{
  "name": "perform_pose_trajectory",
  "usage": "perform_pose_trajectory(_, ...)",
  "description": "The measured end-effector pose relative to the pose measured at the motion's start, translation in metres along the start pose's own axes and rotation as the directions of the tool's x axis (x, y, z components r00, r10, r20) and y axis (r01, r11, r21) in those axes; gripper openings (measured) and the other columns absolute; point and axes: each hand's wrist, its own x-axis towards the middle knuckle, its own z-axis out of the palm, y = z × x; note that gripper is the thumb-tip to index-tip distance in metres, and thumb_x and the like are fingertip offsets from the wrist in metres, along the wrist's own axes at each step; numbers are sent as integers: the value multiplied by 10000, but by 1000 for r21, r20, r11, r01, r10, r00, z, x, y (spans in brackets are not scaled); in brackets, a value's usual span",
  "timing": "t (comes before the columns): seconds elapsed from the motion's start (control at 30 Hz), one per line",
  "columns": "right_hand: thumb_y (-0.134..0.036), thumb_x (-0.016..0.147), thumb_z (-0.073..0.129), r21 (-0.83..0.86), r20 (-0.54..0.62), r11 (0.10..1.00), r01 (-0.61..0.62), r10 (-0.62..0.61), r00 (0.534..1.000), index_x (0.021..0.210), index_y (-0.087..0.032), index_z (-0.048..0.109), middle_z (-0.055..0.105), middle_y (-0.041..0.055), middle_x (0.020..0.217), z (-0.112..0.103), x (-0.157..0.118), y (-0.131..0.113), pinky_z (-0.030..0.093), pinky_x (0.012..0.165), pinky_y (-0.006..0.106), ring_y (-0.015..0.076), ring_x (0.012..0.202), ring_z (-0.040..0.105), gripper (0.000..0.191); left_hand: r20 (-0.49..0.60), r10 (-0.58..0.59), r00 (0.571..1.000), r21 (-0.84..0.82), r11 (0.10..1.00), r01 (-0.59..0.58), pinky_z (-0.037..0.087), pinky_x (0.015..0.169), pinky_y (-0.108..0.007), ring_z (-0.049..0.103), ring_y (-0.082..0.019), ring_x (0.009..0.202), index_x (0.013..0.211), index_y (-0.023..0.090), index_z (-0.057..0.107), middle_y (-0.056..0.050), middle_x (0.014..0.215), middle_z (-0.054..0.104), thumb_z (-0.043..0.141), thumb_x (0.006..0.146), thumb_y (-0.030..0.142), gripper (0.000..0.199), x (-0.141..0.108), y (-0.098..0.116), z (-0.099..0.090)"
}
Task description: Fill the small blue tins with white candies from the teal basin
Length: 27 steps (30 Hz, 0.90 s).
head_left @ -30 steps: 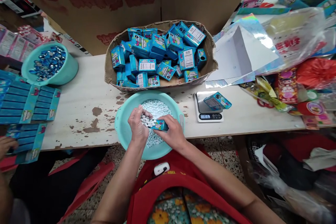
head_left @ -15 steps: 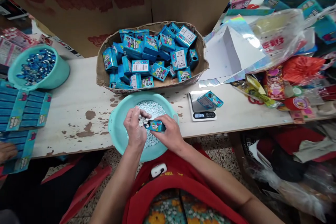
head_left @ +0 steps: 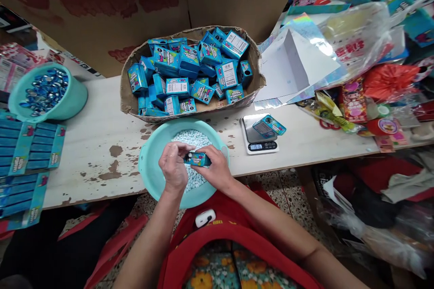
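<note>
A teal basin [head_left: 151,162] with small pale candies [head_left: 195,180] lies below my hands. My right hand [head_left: 217,167] grips a small blue box [head_left: 197,159] on its side, its open end facing left. My left hand [head_left: 174,167] is cupped against that open end, fingers curled and pressed together; what it holds, if anything, is hidden. A few white pieces show at the box's opening. Behind the basin, a cut cardboard tray [head_left: 125,95] holds several similar blue boxes [head_left: 166,59].
Right of the basin, a digital scale [head_left: 249,122] carries a blue box [head_left: 267,126]. White sheets [head_left: 281,72] and plastic bags lie farther right. At left are a teal tub [head_left: 76,95] of blue shiny pieces and stacked blue packs [head_left: 20,149].
The white candies seen in my left palm are no longer visible, and that palm has turned and closed over the box's opening. The co-worker's hand at the far left has left the view.
</note>
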Motion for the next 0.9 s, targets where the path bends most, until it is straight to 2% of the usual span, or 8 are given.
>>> perform_pose_trajectory(0.1, -300, 726, 738, 99, 0, 994, 39, -39, 999, 1010, -232, 603, 643, 50, 985, 0, -3, 16, 485, 824, 358, 216, 960, 607, 322, -54, 27, 998, 375, 927, -4, 479, 808, -381, 623, -213, 828, 825, 174, 539, -62, 804, 603, 349, 870, 474, 358, 21, -18, -34)
perform_pose_trajectory(0.23, -349, 747, 723, 108, -58, 989, 97, -91, 994, 1052, -241, 594, 647, 67, 1012, 0, -13, 33, 498, 845, 378, 223, 988, 607, 348, 137, -123, 983, 899, 433, -71, 368, 934, -492, 511, -345, 1056, 924, 147, 579, -150, 983, 592, 561, 735, 504, 405, 26, -54, -84)
perform_pose_trajectory(0.33, -353, 741, 727, 76, -126, 992, 100, -90, 988, 1052, -234, 594, 653, 72, 989, 5, -19, 40, 508, 843, 376, 217, 967, 615, 358, 190, -325, 926, 982, 59, -181, 357, 895, -538, 439, -421, 1116, 1095, 127, 547, -203, 1117, 530, 564, 720, 551, 566, -3, -79, -92)
perform_pose_trajectory(0.4, -347, 742, 725, 62, -171, 996, 71, -60, 984, 1061, -234, 587, 649, 73, 993, 9, -21, 42, 512, 847, 374, 212, 964, 614, 366, 179, -447, 876, 970, -70, -234, 389, 848, -504, 463, -414, 1089, 1173, 128, 502, -209, 1166, 496, 526, 743, 578, 623, -26, -90, -82)
perform_pose_trajectory(0.47, -343, 745, 721, 57, -199, 997, 43, -31, 979, 1064, -238, 581, 643, 71, 997, 12, -21, 42, 513, 856, 375, 209, 965, 610, 364, 212, -540, 815, 966, -11, -259, 409, 824, -454, 517, -373, 1040, 1211, 122, 476, -207, 1167, 499, 513, 773, 526, 597, -42, -97, -67)
perform_pose_trajectory(0.57, -336, 750, 717, 66, -214, 997, 37, -22, 977, 1048, -240, 580, 636, 66, 988, 12, -20, 37, 515, 854, 370, 205, 958, 608, 342, 283, -595, 752, 954, 260, -153, 419, 814, -414, 569, -334, 998, 1173, 119, 515, -202, 1140, 548, 533, 776, 372, 471, -47, -105, -49)
perform_pose_trajectory(0.7, -309, 738, 731, 122, -263, 992, 42, -8, 965, 1046, -233, 580, 622, 62, 993, 8, -14, 25, 508, 862, 356, 199, 962, 602, 350, 274, -601, 751, 844, 524, 111, 449, 769, -365, 614, -291, 920, 959, 139, 599, -138, 965, 651, 555, 732, 312, 289, -34, -108, -50)
perform_pose_trajectory(0.9, -279, 741, 724, 127, -128, 992, -1, 17, 992, 1008, -218, 594, 619, 59, 976, 9, -4, 24, 499, 835, 338, 196, 938, 599, 303, 231, -648, 726, 201, 762, 615, 375, 408, -231, 525, -138, 487, 794, 184, 531, -4, 651, 581, 583, 692, 368, 216, -15, -68, -71)
